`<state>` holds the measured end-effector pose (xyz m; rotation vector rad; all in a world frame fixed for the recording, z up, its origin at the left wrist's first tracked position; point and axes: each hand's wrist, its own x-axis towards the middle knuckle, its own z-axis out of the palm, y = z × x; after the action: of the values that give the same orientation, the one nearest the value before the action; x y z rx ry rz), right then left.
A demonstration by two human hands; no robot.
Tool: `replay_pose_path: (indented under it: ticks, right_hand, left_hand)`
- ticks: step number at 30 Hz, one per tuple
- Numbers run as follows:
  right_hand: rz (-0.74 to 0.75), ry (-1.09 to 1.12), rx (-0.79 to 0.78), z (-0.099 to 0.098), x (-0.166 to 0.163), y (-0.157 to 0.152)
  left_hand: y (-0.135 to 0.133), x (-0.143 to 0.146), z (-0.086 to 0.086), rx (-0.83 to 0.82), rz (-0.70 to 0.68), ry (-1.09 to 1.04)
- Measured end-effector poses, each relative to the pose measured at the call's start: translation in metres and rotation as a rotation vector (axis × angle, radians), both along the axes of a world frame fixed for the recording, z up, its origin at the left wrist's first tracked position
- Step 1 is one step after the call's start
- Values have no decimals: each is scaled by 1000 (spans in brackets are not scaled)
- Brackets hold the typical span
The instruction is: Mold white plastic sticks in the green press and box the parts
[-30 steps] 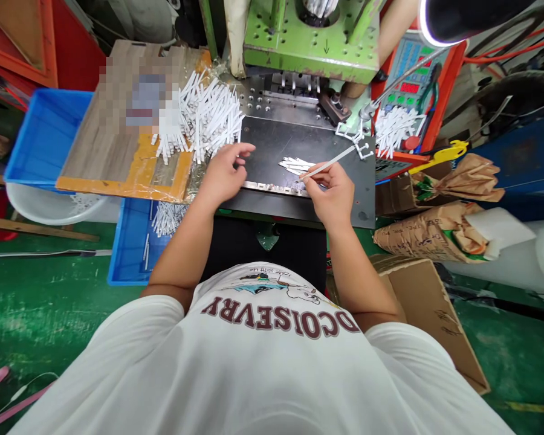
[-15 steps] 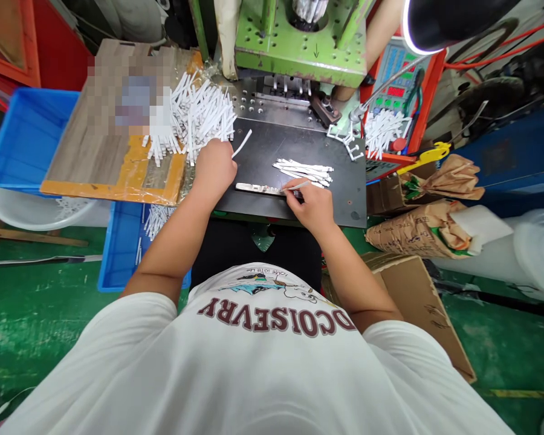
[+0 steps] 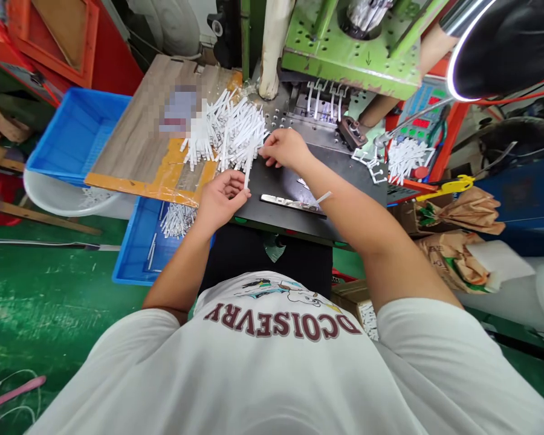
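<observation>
My left hand (image 3: pixel 220 197) sits at the near left corner of the black work plate (image 3: pixel 281 181), its fingers pinched on a white strip (image 3: pixel 247 176) that points up and away. My right hand (image 3: pixel 284 147) reaches across to the right edge of the big pile of white strips (image 3: pixel 226 130), fingers curled into the pile; what they grip is hidden. A metal jig bar (image 3: pixel 290 203) lies along the plate's front, with one white strip (image 3: pixel 323 197) sticking out beside my right forearm.
A green press (image 3: pixel 358 51) stands behind the plate. The strip pile rests on a wooden board (image 3: pixel 140 142). Blue crates (image 3: pixel 75 133) and a blue bin (image 3: pixel 138 244) with more strips lie left. A red control box (image 3: pixel 428 130) and brown paper bags (image 3: pixel 462 211) are right.
My right hand left the jig bar and crossed to the strip pile on the left. My left hand drew back from the pile toward the plate's front corner with a strip. The view shifted.
</observation>
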<state>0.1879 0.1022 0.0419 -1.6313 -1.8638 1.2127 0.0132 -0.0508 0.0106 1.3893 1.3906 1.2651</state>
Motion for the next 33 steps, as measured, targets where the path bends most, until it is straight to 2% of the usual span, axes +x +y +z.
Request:
replay_pose_path:
  ticks: [2,5,7,12,14,16,22,27,31,33]
  right_hand:
    - [-64,3,-51,-14,-25,18]
    - [-88,4,-59,-27,-29,29]
    - [-51,-68,-57,-26,-15,29]
    - [117,-507,43,-3,38,13]
    - [141,-578,70,4,60,2]
    - [131,-545,86,6,83,-13]
    - [11,-204,280,-9,137,-90]
    - [-45,-112,487,-36,147,-143]
    - [28,-212,603,-47,149,-150]
    - [107,-266,605,-46,147,-148]
  left_hand:
    - [2,8,-3,18,-40,-43]
    - [6,23,-5,69,-101,25]
    - [9,33,-7,102,-163,125]
    - [15,46,-18,200,-321,396]
    - [15,48,-22,222,-344,465]
    - [14,49,-25,242,-343,521]
    - [14,50,-29,286,-273,560]
    - [18,47,-20,246,-313,619]
    - [30,36,-9,188,-417,652]
    - [48,31,-5,189,-401,675]
